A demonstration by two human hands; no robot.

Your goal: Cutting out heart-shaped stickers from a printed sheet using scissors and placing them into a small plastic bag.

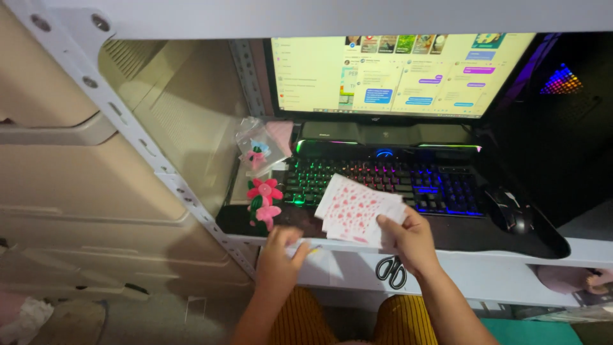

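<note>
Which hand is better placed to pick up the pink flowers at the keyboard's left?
Left. The left hand is free and sits just below the pink flowers. The right hand already grips the patterned paper sheets and lies farther off.

- We see dim room light; the monitor (396, 73) glares, nearly washed out.
- Keyboard (383, 182) backlight colours the counter's middle.
- Left hand (278, 259) slightly blurred; frame edges bend.

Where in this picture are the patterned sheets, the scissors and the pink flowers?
patterned sheets (357, 207), head view, on the middle of the top sheet.
scissors (391, 269), head view, on the black handles.
pink flowers (265, 190), head view, on the upper bloom's centre.
</note>
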